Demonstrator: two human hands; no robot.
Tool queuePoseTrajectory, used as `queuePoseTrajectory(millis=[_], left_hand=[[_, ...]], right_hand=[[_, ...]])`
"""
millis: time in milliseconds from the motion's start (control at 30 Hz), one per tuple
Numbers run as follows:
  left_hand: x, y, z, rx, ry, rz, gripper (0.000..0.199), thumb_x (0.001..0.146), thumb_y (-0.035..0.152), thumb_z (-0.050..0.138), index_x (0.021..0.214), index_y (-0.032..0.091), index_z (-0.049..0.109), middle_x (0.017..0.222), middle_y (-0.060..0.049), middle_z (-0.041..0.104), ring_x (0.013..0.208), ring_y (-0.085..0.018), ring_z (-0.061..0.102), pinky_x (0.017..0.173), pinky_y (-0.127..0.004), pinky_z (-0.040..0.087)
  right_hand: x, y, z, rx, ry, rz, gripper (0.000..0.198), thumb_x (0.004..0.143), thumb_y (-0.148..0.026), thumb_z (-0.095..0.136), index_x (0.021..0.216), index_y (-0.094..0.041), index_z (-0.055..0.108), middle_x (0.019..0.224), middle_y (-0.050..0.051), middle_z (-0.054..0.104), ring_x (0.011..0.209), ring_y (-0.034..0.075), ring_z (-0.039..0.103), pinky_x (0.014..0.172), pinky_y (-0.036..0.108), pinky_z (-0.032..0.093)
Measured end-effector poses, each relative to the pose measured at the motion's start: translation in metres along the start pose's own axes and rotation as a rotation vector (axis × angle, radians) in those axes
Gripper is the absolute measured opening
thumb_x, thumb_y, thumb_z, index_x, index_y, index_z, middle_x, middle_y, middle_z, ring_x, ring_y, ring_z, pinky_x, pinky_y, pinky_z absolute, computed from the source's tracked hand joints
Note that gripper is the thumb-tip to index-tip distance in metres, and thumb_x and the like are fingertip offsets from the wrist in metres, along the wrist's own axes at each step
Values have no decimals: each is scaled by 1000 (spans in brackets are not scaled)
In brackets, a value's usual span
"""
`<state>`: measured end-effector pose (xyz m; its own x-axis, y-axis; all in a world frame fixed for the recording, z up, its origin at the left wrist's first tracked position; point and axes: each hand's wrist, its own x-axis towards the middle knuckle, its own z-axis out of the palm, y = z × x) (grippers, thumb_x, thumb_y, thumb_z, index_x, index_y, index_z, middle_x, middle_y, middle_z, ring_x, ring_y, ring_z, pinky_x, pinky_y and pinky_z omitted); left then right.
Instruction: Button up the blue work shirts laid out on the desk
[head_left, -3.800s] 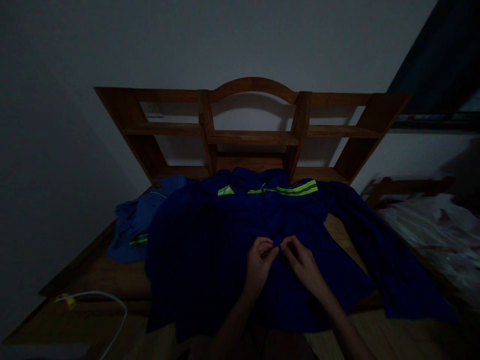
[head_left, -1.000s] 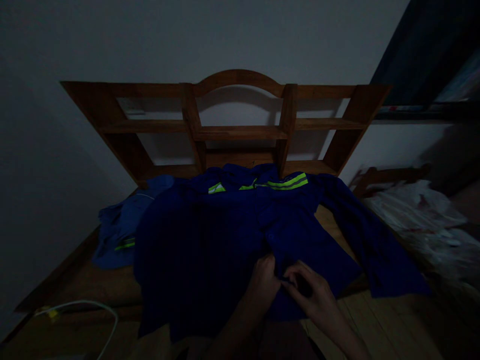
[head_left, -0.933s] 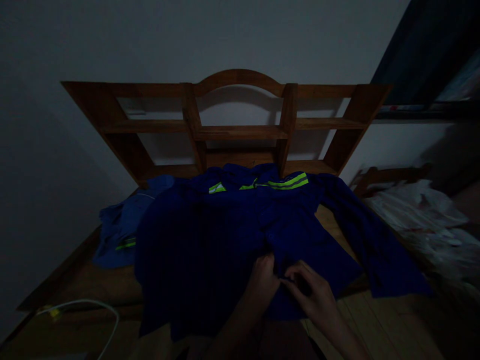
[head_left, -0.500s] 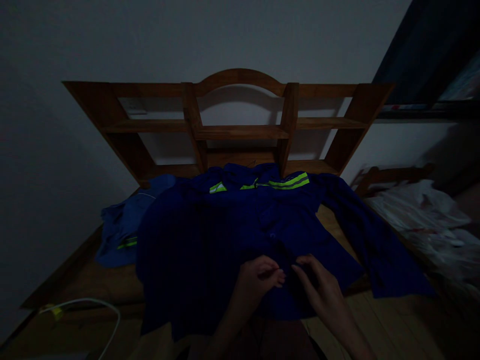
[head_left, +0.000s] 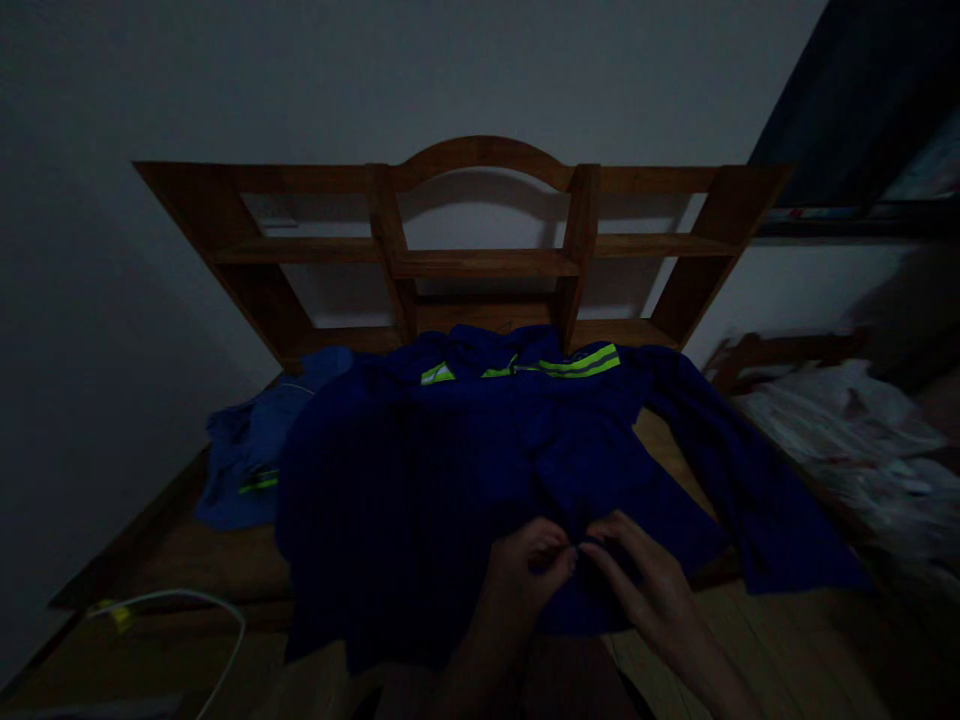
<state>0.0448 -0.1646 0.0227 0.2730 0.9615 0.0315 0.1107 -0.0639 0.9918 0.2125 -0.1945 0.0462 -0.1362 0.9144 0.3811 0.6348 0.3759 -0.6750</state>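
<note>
A dark blue work jacket [head_left: 465,450] with yellow-green reflective strips lies spread over the wooden desk, its collar toward the shelf and one sleeve stretched out to the right. Near its lower front edge, my left hand [head_left: 529,565] pinches the cloth between thumb and fingers. Close beside it, my right hand [head_left: 637,565] pinches the front of the jacket too, fingertips almost meeting those of the left. Whether a button sits between the fingertips is too dark to make out.
Folded lighter blue clothing [head_left: 251,455] lies at the left of the desk [head_left: 225,570]. A wooden shelf unit [head_left: 480,265] stands along the back. White plastic bags [head_left: 855,420] are piled at the right, by a wooden chair back [head_left: 795,347]. A white cable [head_left: 187,595] curves at the lower left.
My two hands have come together, the left moving slightly right, so the fingertips now nearly touch at the jacket's front edge. The jacket lies much as before.
</note>
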Motion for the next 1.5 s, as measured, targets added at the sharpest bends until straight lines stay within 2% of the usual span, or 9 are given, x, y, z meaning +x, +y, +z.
queuePoseTrajectory(millis=[133,433,533,633,733,900,1167,1333,1500], left_hand=[[0,1,1,-65,25,8,8,79,24,60,83,16,59,77,-5,68,73,-17,67,67,-24,52],[-2,0,2,-106,18,13,7,80,21,58,84,16,60,76,-4,68,72,-16,66,69,-24,52],[-2,-1,4,-59,50,41,8,79,20,58,85,16,61,78,-3,68,75,-16,66,69,-23,52],[-4,0,5,-12,66,61,12,77,15,58,87,17,62,83,-3,68,80,-16,67,73,-22,52],[-6,1,6,8,49,84,14,76,13,55,87,17,63,85,-2,69,82,-15,67,76,-23,52],[-6,1,6,69,75,113,17,74,10,55,86,18,64,83,-1,69,80,-14,67,75,-22,53],[-7,3,9,-74,54,-9,12,78,20,57,86,16,64,79,-3,67,78,-17,67,68,-24,55],[-7,7,7,-148,9,-94,19,78,33,62,83,15,64,75,-3,66,73,-18,65,67,-26,56],[-5,5,5,-283,28,-148,22,76,35,65,81,14,62,74,-3,65,73,-19,65,64,-29,58]], right_hand=[[-3,-2,0,19,-113,-78,23,93,-16,42,111,-23,56,95,4,60,88,13,59,77,24,46],[-7,6,3,63,-16,-154,32,89,-11,50,116,-26,58,99,4,62,89,13,60,78,23,48],[-8,2,1,83,-10,-97,24,86,-16,56,108,-25,61,96,3,63,85,14,61,76,22,48],[-7,-3,-2,170,-37,65,15,89,-24,53,101,-23,62,90,2,64,80,13,61,74,22,47],[-4,-4,-3,273,-95,201,21,94,-29,42,90,-20,61,79,1,62,74,12,59,71,22,45],[0,2,1,265,-104,280,18,89,-36,53,85,-19,57,76,0,59,72,12,56,70,21,42],[1,9,1,247,-153,247,17,88,-36,55,85,-19,57,80,-1,59,76,11,56,71,20,41],[0,6,1,181,-183,209,14,90,-33,51,88,-20,56,81,-1,60,77,10,58,72,20,41],[0,3,3,97,-193,172,14,92,-32,48,89,-21,56,82,-1,61,77,10,59,72,20,42]])
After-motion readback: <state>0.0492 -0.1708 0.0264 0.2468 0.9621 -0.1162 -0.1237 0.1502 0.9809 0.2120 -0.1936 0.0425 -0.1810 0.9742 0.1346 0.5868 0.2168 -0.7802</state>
